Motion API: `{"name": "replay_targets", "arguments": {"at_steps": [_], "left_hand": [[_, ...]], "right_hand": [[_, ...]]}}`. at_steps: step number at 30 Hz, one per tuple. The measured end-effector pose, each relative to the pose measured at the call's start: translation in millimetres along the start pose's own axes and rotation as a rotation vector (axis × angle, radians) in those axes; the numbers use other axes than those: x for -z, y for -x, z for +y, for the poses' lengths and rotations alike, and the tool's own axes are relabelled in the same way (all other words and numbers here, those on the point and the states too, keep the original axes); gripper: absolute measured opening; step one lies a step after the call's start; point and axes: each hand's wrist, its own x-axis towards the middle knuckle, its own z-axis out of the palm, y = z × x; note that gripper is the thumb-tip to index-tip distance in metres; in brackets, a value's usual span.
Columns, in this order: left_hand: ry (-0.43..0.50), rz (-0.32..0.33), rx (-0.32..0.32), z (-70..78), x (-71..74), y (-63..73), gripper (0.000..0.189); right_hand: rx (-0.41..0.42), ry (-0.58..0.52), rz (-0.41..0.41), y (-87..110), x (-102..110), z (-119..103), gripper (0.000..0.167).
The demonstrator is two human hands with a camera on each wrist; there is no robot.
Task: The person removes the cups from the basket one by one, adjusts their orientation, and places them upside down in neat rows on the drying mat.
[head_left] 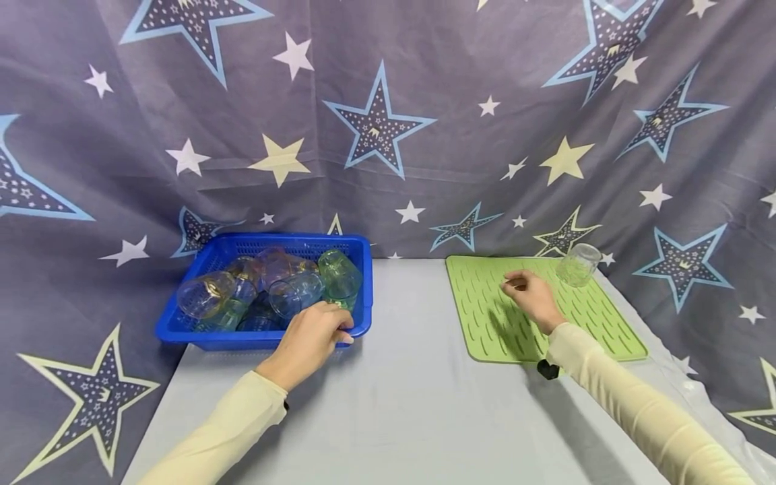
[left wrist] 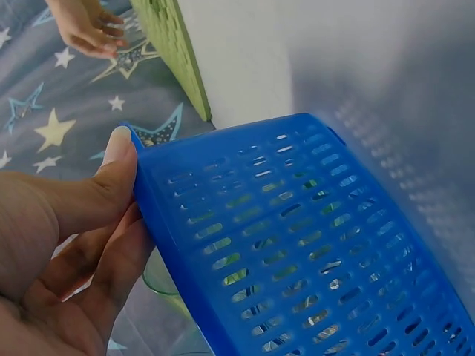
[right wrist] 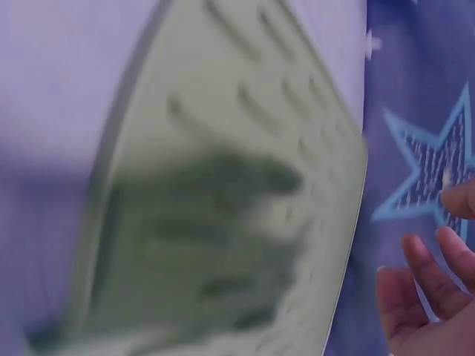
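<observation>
My left hand grips the front right corner of a blue plastic basket; in the left wrist view the thumb lies on the outer wall and the fingers curl over the rim. Glasses of several tints lie jumbled in the basket, among them a green glass, a bluish glass and an amber one. Over the green ribbed mat hovers my right hand, its fingers loosely bent around nothing. A clear glass stands at the mat's far right corner, to the right of that hand.
A white table carries the basket at left and the mat at right. Behind and at both sides hangs a grey curtain printed with stars. Crumpled clear plastic runs along the table's right edge.
</observation>
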Motion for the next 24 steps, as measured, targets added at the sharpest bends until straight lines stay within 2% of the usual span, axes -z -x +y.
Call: {"name": "replay_targets", "arguments": {"at_steps": [9, 12, 18, 24], "left_hand": [[0.002, -0.035, -0.006, 1.1, 1.0, -1.1, 0.007], [-0.035, -0.043, -0.023, 0.5, 2.7, 0.5, 0.004], [-0.089, -0.013, -0.041, -3.2, 5.5, 6.1, 0.005], [-0.117, -0.028, -0.025, -4.0, 6.8, 8.9, 0.011]], "right_hand": [[0.011, -0.184, -0.106, 11.7, -41.1, -45.0, 0.035], [0.024, -0.261, -0.181, 17.5, -59.2, -61.1, 0.034], [0.074, -0.341, -0.374, 31.2, -106.6, -96.0, 0.028], [0.051, -0.444, -0.530, 50.9, -152.6, -121.1, 0.041]]}}
